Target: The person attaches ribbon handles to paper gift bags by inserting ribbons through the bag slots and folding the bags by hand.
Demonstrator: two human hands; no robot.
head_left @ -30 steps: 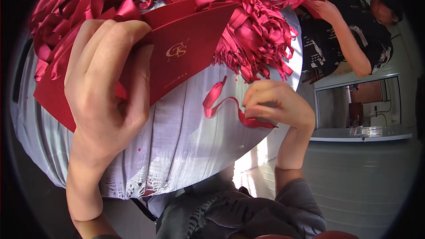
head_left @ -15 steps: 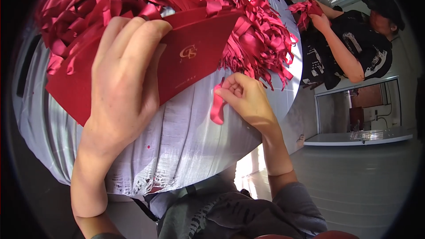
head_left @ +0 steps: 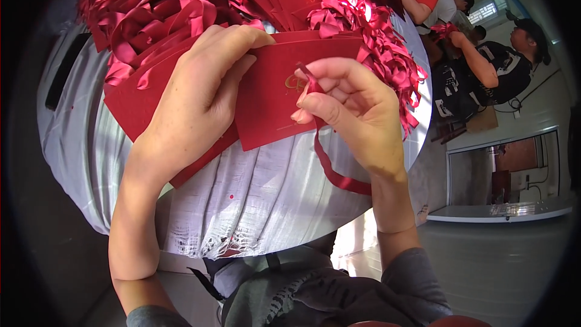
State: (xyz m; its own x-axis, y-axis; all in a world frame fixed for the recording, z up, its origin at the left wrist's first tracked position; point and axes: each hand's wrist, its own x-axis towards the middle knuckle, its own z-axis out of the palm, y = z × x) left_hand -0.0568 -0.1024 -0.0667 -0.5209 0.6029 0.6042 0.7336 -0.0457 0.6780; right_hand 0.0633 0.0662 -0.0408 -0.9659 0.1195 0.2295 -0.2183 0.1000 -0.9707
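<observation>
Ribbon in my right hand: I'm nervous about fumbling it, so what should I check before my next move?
1. Ribbon pinched in the right hand: ok.
2. Left hand on the red cards: ok.
3. Red cards squared up: not ok, their edges are fanned out.
4. Front card's gold emblem in view: ok, partly behind fingers.
5. Ribbon's far end free: cannot tell, it's lost at the wrist.
</observation>
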